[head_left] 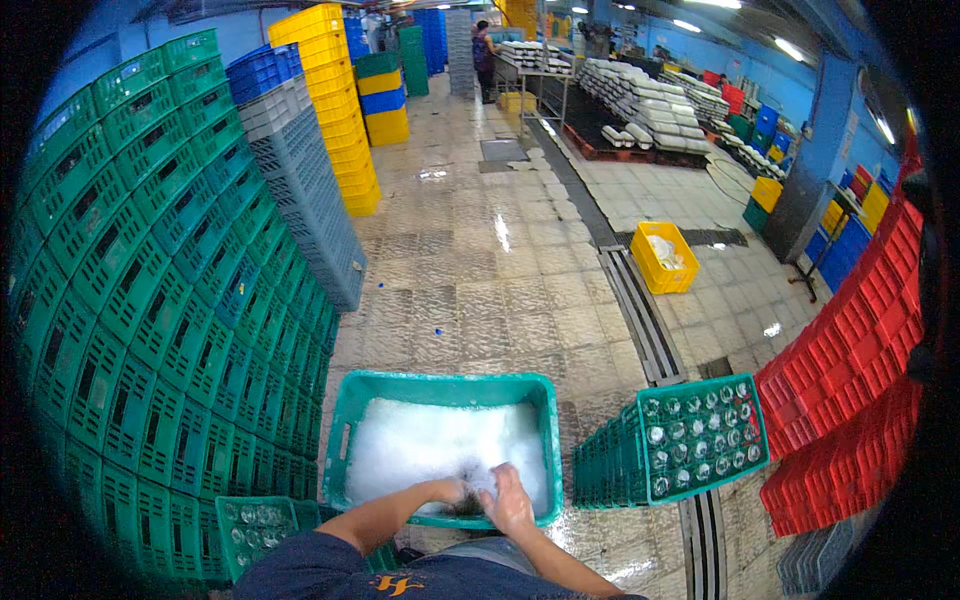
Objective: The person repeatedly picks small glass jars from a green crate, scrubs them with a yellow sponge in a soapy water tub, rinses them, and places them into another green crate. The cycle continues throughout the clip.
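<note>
A green plastic tub (pixel 540 420) stands right in front of me, filled with thick white foam (pixel 425 435). Both my hands are close together over its near edge. My left hand (pixel 452 491) is bent inward beside a dark, foam-streaked mass (pixel 467 497) that I cannot name; its fingers are mostly hidden there. My right hand (pixel 510 500) is wet, with its fingers curled in toward the same spot. Whatever lies between the hands is too small and foam-covered to make out. To the right, a green crate (pixel 648 455) holds several clear glasses (pixel 700 450) in rows.
Tall stacks of green crates (pixel 150 270) wall the left side, with grey crates (pixel 300 180) behind. Another crate of glasses (pixel 255 525) sits by my left arm. Red crates (pixel 840 400) rise at right. A yellow crate (pixel 663 258) stands beside a floor drain (pixel 645 320).
</note>
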Tool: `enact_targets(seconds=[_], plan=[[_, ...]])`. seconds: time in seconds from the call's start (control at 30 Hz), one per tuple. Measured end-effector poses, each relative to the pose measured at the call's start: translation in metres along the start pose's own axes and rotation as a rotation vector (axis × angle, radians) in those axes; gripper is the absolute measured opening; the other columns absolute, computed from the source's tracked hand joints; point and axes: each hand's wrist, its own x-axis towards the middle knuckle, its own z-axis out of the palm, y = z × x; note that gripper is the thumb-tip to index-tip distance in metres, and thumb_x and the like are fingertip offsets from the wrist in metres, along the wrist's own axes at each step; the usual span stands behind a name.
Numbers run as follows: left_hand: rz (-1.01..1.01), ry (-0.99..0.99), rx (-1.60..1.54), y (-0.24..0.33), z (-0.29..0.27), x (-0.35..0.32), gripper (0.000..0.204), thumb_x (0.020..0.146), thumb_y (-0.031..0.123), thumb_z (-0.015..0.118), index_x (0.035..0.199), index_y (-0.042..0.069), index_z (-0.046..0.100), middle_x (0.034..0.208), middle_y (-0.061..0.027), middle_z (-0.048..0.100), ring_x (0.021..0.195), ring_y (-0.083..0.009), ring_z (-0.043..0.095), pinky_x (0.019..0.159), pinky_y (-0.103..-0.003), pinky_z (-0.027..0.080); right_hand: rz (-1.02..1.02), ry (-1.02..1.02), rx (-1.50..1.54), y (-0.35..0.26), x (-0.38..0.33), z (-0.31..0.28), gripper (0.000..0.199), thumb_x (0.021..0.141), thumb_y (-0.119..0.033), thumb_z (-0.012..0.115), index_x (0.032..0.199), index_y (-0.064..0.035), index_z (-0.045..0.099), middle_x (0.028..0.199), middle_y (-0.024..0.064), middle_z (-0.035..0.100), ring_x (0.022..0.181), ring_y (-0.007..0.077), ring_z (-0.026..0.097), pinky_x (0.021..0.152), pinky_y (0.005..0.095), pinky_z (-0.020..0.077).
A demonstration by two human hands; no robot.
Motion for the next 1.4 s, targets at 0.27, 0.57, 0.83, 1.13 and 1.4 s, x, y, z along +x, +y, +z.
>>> enact_targets(seconds=[0.27, 0.57, 0.83, 1.13, 1.4], plan=[[-0.227, 1.340, -0.554, 0.103, -0.034, -0.063, 0.056, 0.092, 0.051, 0.069, 0.107, -0.002, 0.063, 0.095, -0.0181, 0.067, 0.089, -0.0280, 0.063, 0.082, -0.045, 0.052, 0.062, -0.007, 0.053, -0.018, 0.049, 0.077, 0.017, 0.096, -0.014, 0.062, 0.098, 0.0025, 0.064, 0.076, 0.0196, 0.062, 0.077, 0.0364, 0.063, 0.075, 0.0455, 0.0510], [0.238, 1.235, -1.088, 0.054, -0.075, -0.155, 0.031, 0.098, 0.041, 0.058, 0.113, 0.015, 0.066, 0.074, -0.0108, 0.071, 0.067, -0.0248, 0.070, 0.061, -0.041, 0.056, 0.320, -0.492, 0.406, -0.102, 0.039, 0.141, 0.029, 0.101, -0.010, 0.053, 0.122, 0.0059, 0.064, 0.104, 0.0140, 0.071, 0.089, 0.0201, 0.070, 0.076, 0.0344, 0.0590], [-0.203, 1.146, -0.420, -0.016, -0.057, -0.206, 0.030, 0.091, 0.031, 0.066, 0.103, 0.004, 0.070, 0.092, -0.0227, 0.074, 0.083, -0.0350, 0.075, 0.073, -0.050, 0.060, 0.130, -0.496, 0.017, -0.119, -0.024, 0.166, 0.025, 0.095, -0.014, 0.066, 0.114, 0.0023, 0.065, 0.096, 0.0141, 0.071, 0.082, 0.0215, 0.071, 0.070, 0.0349, 0.0579], [-0.321, 1.997, -0.239, -0.126, 0.050, -0.452, 0.047, 0.082, -0.010, 0.058, 0.125, 0.008, 0.067, 0.125, -0.0165, 0.067, 0.106, -0.0369, 0.070, 0.093, -0.043, 0.057, -0.027, -0.465, -0.202, -0.128, -0.025, 0.176, 0.027, 0.093, -0.019, 0.068, 0.109, 0.0024, 0.070, 0.097, 0.0188, 0.074, 0.074, 0.0281, 0.072, 0.071, 0.0403, 0.0568], [-0.619, 1.199, 0.236, -0.164, 0.112, -0.456, 0.012, 0.088, 0.012, 0.058, 0.092, 0.004, 0.066, 0.108, -0.0133, 0.061, 0.099, -0.0352, 0.065, 0.075, -0.049, 0.056, 0.047, -0.492, -0.261, -0.143, -0.022, 0.176, 0.032, 0.092, -0.024, 0.067, 0.110, 0.0022, 0.071, 0.096, 0.0199, 0.075, 0.074, 0.0276, 0.073, 0.072, 0.0406, 0.0574]])
